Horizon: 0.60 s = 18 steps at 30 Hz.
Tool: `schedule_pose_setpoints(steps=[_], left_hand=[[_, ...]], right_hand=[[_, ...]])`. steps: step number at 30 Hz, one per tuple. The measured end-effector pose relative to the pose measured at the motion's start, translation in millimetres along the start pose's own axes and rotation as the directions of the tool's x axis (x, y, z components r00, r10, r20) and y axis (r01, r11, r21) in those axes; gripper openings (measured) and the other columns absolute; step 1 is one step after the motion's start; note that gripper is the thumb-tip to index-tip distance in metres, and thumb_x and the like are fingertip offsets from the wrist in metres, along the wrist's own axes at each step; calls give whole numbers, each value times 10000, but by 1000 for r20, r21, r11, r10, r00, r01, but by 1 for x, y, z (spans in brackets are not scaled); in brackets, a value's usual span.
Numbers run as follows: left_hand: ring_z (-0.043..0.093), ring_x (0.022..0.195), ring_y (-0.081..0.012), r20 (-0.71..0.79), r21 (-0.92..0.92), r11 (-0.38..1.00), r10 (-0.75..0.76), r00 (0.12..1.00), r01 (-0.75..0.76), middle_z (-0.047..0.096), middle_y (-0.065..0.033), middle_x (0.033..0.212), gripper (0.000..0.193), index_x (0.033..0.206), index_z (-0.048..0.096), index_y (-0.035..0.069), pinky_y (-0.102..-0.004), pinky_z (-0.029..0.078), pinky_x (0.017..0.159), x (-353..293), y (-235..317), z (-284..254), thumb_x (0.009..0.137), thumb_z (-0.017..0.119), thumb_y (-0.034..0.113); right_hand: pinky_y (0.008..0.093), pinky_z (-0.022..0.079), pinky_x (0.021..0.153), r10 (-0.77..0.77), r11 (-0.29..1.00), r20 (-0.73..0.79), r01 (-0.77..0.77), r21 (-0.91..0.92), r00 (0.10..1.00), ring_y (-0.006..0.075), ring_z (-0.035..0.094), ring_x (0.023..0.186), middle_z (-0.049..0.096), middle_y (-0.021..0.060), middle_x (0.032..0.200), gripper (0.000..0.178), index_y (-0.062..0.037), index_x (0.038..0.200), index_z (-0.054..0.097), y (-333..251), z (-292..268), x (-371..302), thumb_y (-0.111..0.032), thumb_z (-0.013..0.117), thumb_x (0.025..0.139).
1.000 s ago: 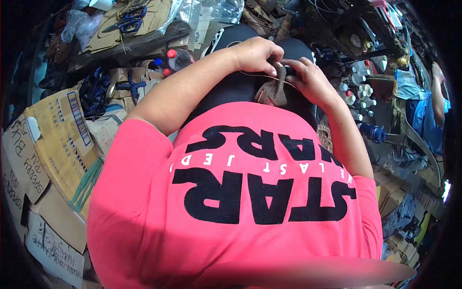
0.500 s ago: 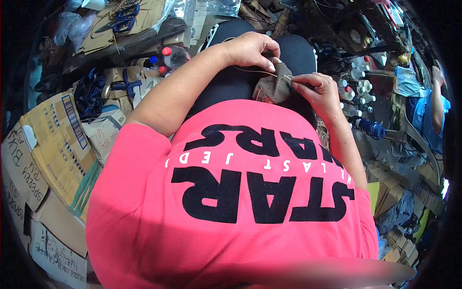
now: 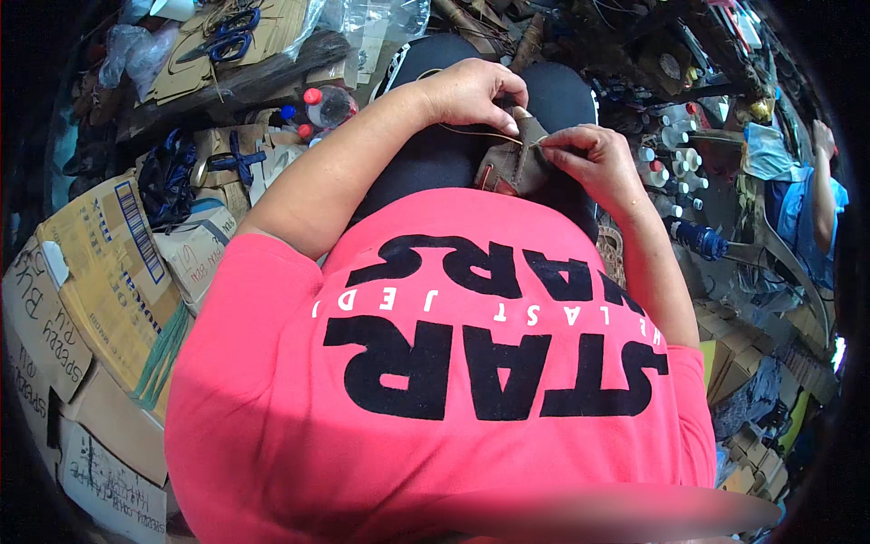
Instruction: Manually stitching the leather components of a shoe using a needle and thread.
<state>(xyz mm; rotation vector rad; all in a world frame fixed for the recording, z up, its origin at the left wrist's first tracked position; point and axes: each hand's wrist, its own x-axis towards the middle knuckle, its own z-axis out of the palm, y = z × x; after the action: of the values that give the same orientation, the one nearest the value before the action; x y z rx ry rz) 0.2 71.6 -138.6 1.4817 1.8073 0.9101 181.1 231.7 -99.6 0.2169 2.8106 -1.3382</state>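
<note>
A grey-brown leather piece (image 3: pixel 510 163) with a raised stitched seam and a reddish lace at one side lies between my thighs, much like a shoe upper. My left hand (image 3: pixel 471 94) curls over its far end, thumb and forefinger closed about the pale tip. Pale thread (image 3: pixel 480 133) loops from beneath that hand across to the seam. Right of the seam, my right hand (image 3: pixel 594 161) pinches with thumb and forefinger at the thread where it meets the leather. What lies inside that pinch is too small to see clearly.
Blue-handled scissors (image 3: pixel 228 41) rest on cardboard sheets at far left. A red-capped bottle (image 3: pixel 328 106) is beyond my left forearm. Cardboard boxes (image 3: pixel 109 263) are stacked at left. Several small white bottles (image 3: pixel 684 163) stand at right, and another person's arm (image 3: pixel 823 181) shows at far right.
My right hand has shifted slightly left and up, closer to the seam. The left hand and the leather piece stay almost in place.
</note>
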Motion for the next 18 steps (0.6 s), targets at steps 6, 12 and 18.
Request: schedule_pose_setpoints(steps=[6, 12, 18], left_hand=[[549, 797, -171, 11, -18, 1000, 3, 1000, -3, 589, -56, 833, 292, 898, 630, 49, -300, 427, 714, 0, -3, 2, 679, 778, 172], [551, 779, -175, -22, -22, 1000, 20, 1000, -21, 578, -59, 802, 269, 840, 597, 38, -301, 427, 685, 2, -5, 8, 665, 771, 146], [555, 771, -238, -110, 77, 994, 80, 991, -72, 566, -82, 843, 240, 877, 606, 46, -325, 450, 719, -7, 7, 8, 698, 735, 141]], right_hand=[[256, 446, 683, 0, 989, 65, -10, 149, 998, 131, 534, 751, 577, 17, 742, 154, -88, 923, 725, 23, 4, 8, -58, 718, 772], [252, 443, 683, -8, 989, -4, 8, 149, 1000, 127, 540, 747, 588, 18, 739, 134, -66, 891, 714, 26, 15, 12, -68, 728, 758], [293, 438, 665, -76, 997, -103, 77, 8, 992, 180, 572, 690, 622, 41, 742, 147, -57, 822, 695, 12, 22, 7, -133, 765, 718]])
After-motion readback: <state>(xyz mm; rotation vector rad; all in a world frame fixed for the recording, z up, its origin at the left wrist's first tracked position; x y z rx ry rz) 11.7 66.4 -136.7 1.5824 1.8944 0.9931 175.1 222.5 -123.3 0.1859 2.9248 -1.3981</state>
